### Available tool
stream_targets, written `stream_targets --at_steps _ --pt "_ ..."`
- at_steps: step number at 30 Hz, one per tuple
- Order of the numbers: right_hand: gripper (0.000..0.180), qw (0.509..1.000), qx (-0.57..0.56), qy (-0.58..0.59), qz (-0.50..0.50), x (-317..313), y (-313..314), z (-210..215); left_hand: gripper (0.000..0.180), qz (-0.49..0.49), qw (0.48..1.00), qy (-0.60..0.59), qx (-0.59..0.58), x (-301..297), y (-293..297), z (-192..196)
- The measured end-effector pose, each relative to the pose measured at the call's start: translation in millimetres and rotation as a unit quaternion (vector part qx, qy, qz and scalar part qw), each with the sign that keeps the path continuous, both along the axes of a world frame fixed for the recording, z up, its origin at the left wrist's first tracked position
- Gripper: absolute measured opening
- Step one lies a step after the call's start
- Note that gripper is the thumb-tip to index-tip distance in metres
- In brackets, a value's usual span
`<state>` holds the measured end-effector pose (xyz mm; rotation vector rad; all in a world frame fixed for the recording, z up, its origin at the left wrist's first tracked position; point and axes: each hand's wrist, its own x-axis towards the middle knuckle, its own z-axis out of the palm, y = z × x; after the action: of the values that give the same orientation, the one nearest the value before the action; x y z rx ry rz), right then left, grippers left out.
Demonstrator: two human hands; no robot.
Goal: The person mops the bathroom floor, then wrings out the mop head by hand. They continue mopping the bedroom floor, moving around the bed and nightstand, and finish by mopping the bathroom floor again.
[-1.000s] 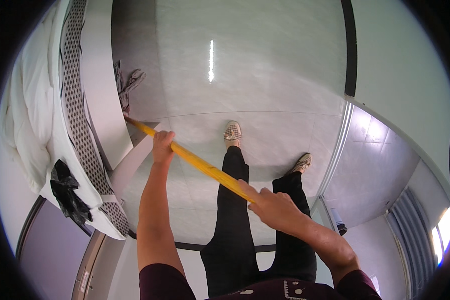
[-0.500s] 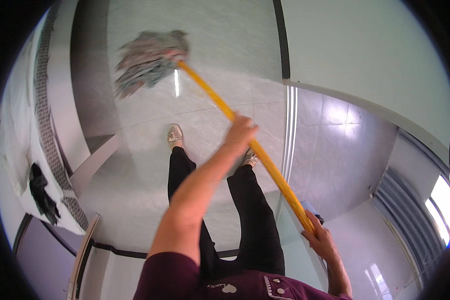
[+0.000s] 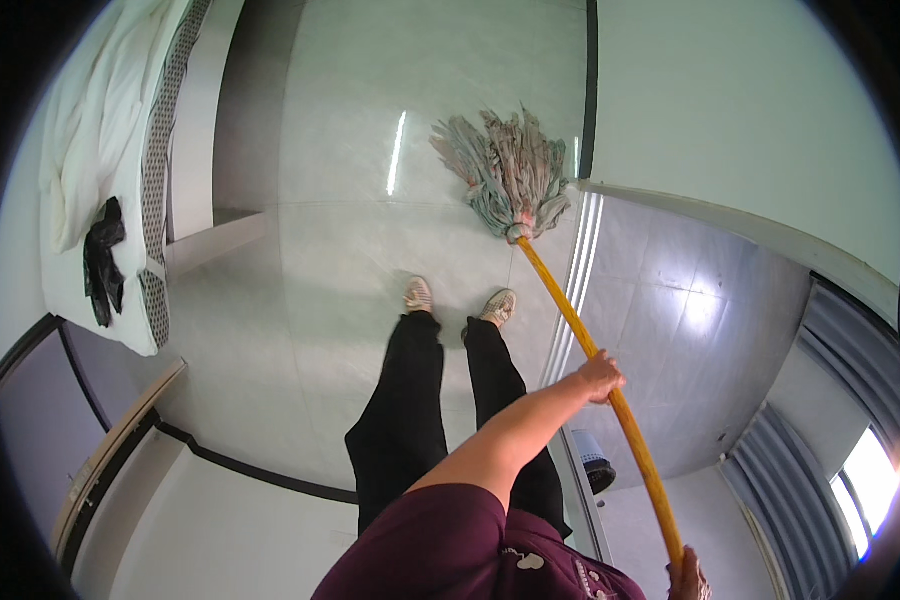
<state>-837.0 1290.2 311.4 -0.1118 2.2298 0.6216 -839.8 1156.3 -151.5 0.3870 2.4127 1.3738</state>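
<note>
A string mop with a yellow handle point(image 3: 638, 445) slants from the lower right up to its head. The mop head point(image 3: 515, 170), grey and pinkish cloth strips, lies fanned on the tiled floor beside the doorway's wall edge. My left hand point(image 3: 601, 377) is closed round the middle of the handle. Near the handle's end, at the lower edge, my right hand point(image 3: 690, 576) grips it, partly cut off by the picture's edge.
A bed point(image 3: 155, 290) with white bedding and a black plastic bag point(image 3: 103, 262) stands at the left. Sliding-door tracks point(image 3: 577, 290) cross the floor at right. Beyond them are a blue basket-like bin point(image 3: 592, 455) and grey-blue curtains point(image 3: 795, 505). My feet stand below the mop head.
The mop head has swept from the far left to the right, up to the doorway. Both hands moved right and down with the handle, and my view and feet have shifted.
</note>
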Motion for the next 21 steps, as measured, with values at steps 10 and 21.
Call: stream_targets --at_steps 10,21 --pt "0.045 0.884 -0.095 0.076 0.452 -79.1 -125.2 -33.5 0.014 0.312 0.949 0.046 0.023 22.5 -162.7 -7.5" --pt "0.041 0.753 -0.193 -0.115 0.619 -21.5 -375.6 -145.8 0.023 0.585 0.804 -0.092 -0.059 269.4 -277.7 -78.1"
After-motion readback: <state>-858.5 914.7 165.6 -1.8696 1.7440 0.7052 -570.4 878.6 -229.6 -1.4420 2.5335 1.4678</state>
